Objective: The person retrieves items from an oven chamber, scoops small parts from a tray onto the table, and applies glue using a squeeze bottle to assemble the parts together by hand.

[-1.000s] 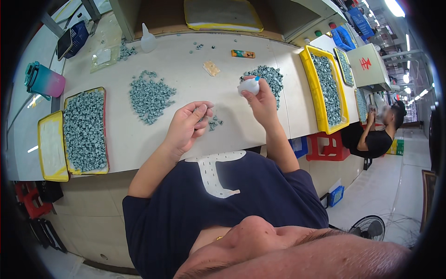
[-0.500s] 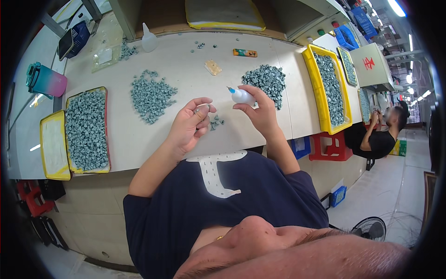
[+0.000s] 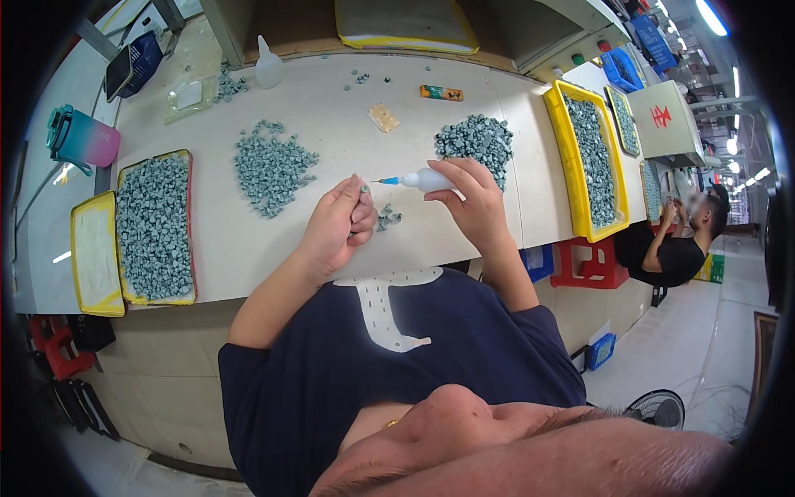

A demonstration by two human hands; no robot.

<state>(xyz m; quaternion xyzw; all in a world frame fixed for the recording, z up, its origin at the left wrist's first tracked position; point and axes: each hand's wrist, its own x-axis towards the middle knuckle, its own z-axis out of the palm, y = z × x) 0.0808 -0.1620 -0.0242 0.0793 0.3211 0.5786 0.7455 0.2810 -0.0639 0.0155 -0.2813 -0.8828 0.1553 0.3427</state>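
My left hand (image 3: 335,219) pinches a small grey-green piece (image 3: 364,189) between thumb and finger, the other fingers curled in. In my right hand (image 3: 474,203) is a white squeeze bottle (image 3: 424,180) with a blue needle tip (image 3: 389,180). The bottle lies nearly level, its thin needle pointing left and ending close to the piece; whether they touch I cannot tell. Just past my left fingers lie a few loose pieces (image 3: 387,217). A pile of grey-green pieces (image 3: 272,170) spreads on the left, and a darker pile (image 3: 476,139) sits beyond my right hand.
At the left stand a full tray (image 3: 195,240), a yellow-rimmed tray (image 3: 98,257) and a teal-pink water bottle (image 3: 83,141). Farther back are another squeeze bottle (image 3: 269,68) and a small orange packet (image 3: 441,93). A yellow crate (image 3: 577,199) holds pieces at right; a co-worker (image 3: 687,236) sits beyond.
My right hand has tipped the squeeze bottle level and brought its needle left toward my left fingers. My left hand has turned, and the small piece now shows at its fingertips.
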